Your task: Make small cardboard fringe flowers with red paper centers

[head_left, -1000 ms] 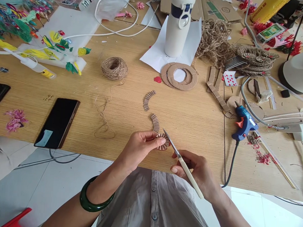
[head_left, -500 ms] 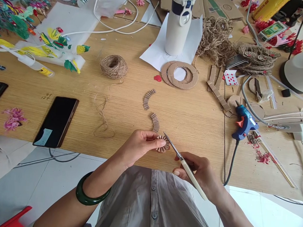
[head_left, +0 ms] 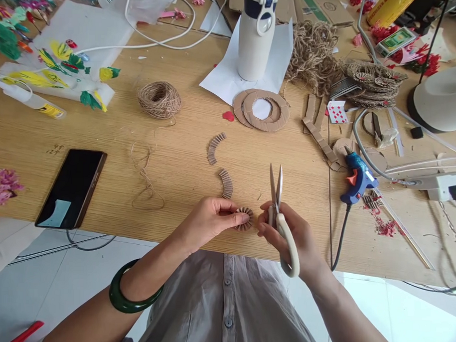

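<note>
Table (head_left: 183,154): wooden. Scissors (head_left: 289,248): gripped in the right hand (head_left: 295,232), blades slightly parted, tips pointing to the far side. Left hand (head_left: 207,219): closed in a pinch. Curved strips (head_left: 226,184): two, pleated, lying beyond it. Pleated disc (head_left: 244,211): between left thumb and fingers, by the table's near edge. Risk: careless blade swing could nick those fingers; overtight pinch could crush the pleats.
</note>
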`<state>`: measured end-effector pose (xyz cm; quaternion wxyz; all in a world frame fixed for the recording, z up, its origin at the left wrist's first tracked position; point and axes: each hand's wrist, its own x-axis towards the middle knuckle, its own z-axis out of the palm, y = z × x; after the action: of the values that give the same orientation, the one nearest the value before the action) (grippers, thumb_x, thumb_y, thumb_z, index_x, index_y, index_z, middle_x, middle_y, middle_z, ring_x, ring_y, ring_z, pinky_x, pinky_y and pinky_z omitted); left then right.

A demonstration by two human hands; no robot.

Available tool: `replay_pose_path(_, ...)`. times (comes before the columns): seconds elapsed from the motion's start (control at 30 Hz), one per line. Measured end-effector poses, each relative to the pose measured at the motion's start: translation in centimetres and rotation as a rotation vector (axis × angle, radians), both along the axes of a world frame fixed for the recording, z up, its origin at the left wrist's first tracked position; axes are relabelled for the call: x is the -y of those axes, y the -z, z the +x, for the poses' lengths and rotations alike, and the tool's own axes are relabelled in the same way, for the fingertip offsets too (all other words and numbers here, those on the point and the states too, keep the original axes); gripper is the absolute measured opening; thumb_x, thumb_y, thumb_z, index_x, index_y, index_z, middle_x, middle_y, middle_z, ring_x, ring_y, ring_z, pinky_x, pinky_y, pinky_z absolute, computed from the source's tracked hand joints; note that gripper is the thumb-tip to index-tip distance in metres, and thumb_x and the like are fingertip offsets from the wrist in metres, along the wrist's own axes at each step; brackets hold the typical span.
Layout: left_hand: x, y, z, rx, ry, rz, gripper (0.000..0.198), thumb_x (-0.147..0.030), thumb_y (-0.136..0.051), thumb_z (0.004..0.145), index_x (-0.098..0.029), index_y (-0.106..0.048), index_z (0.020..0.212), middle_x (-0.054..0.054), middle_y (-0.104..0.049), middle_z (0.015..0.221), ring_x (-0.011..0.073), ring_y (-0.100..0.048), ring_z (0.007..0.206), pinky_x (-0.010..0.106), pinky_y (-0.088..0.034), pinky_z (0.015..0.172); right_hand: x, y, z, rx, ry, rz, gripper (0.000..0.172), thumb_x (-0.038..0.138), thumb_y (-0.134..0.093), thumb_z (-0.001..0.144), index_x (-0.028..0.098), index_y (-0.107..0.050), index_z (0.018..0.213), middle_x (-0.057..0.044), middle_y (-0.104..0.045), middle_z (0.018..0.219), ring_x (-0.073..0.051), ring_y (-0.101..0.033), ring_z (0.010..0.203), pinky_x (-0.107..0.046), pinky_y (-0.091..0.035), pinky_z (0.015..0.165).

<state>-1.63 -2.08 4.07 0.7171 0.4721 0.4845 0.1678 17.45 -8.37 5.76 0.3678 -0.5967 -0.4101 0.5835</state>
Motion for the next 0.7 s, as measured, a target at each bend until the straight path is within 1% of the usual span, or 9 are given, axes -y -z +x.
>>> replay_pose_path(0.13,0.4,-0.4,0.3,-0.008,0.033,0.036,0.024,-0.043,-0.074,0.079,-0.020,-0.078,0.080,0.005,-0.078,0.083,0.0222,-0.072,0.082,0.030,-0.053,0.075,-0.7,0.5,-1.1,0.019,0.031,0.075,0.031,0.034,-0.069,0.082,0.019,-0.054,0.104,0.000,-0.058,0.078,-0.014,-0.055,0.068,-0.027,-0.045,0.060)
replay_pose_path(0.23,0.4,-0.8,0.4,-0.012,0.035,0.051,0.023,-0.041,-0.073,0.081,-0.020,-0.079,0.084,0.006,-0.078,0.085,0.0228,-0.073,0.082,0.031,-0.055,0.077,-0.9,0.7,-1.4,0.015,0.034,0.096,0.029,0.031,-0.069,0.081,0.019,-0.054,0.103,0.002,-0.057,0.075,-0.013,-0.054,0.067,-0.027,-0.046,0.061)
replay_pose_path(0.27,0.5,-0.9,0.4,-0.009,0.013,0.046,0.024,-0.041,-0.074,0.080,-0.020,-0.079,0.090,0.006,-0.079,0.091,0.0231,-0.073,0.085,0.032,-0.056,0.079,-0.9,0.7,-1.4,0.008,0.048,0.093,0.030,0.032,-0.070,0.081,0.019,-0.054,0.103,0.002,-0.057,0.074,-0.013,-0.055,0.066,-0.027,-0.046,0.061)
replay_pose_path(0.33,0.7,-1.1,0.7,0.011,-0.057,0.030,0.034,-0.039,-0.077,0.078,-0.021,-0.077,0.106,0.007,-0.078,0.103,0.0243,-0.073,0.094,0.033,-0.056,0.086,-0.9,0.6,-1.4,-0.007,0.093,0.068,0.032,0.034,-0.070,0.081,0.019,-0.054,0.104,0.002,-0.059,0.074,-0.013,-0.056,0.065,-0.027,-0.047,0.061)
replay_pose_path(0.4,1.2,-1.1,1.0,0.043,-0.132,0.017,0.041,-0.038,-0.078,0.077,-0.022,-0.074,0.114,0.007,-0.077,0.106,0.0250,-0.072,0.098,0.034,-0.056,0.090,-1.0,0.5,-1.5,-0.018,0.152,0.037,0.034,0.037,-0.071,0.081,0.019,-0.054,0.106,0.002,-0.061,0.074,-0.013,-0.056,0.063,-0.027,-0.047,0.060)
replay_pose_path(0.47,1.8,-0.8,1.5,0.092,-0.204,0.004,0.032,-0.039,-0.077,0.078,-0.021,-0.077,0.105,0.006,-0.078,0.099,0.0234,-0.073,0.091,0.033,-0.057,0.087,-1.0,0.5,-1.6,-0.032,0.196,0.023,0.036,0.039,-0.071,0.081,0.019,-0.054,0.106,0.001,-0.062,0.075,-0.012,-0.056,0.061,-0.027,-0.047,0.058)
replay_pose_path(0.53,2.2,-0.5,1.9,0.118,-0.268,0.005,0.025,-0.039,-0.077,0.078,-0.020,-0.078,0.094,0.005,-0.078,0.091,0.0215,-0.073,0.086,0.030,-0.057,0.083,-1.1,0.6,-1.7,-0.064,0.199,0.024,0.040,0.042,-0.073,0.080,0.019,-0.054,0.106,0.001,-0.063,0.076,-0.013,-0.057,0.062,-0.027,-0.046,0.057)
replay_pose_path(0.63,2.5,0.0,2.0,0.100,-0.325,0.025,0.021,-0.039,-0.077,0.078,-0.019,-0.078,0.086,0.003,-0.077,0.085,0.0192,-0.072,0.083,0.028,-0.056,0.081,-1.0,0.6,-1.5,-0.097,0.153,0.014,0.046,0.049,-0.075,0.078,0.018,-0.054,0.106,0.002,-0.060,0.074,-0.013,-0.057,0.063,-0.026,-0.045,0.056)
replay_pose_path(0.7,2.3,0.1,1.9,0.079,-0.358,0.026,0.020,-0.039,-0.077,0.078,-0.019,-0.077,0.082,0.002,-0.076,0.082,0.0180,-0.071,0.081,0.026,-0.056,0.079,-0.8,0.5,-1.1,-0.052,0.101,-0.013,0.047,0.054,-0.073,0.079,0.018,-0.055,0.104,0.003,-0.055,0.068,-0.013,-0.054,0.060,-0.027,-0.044,0.055)
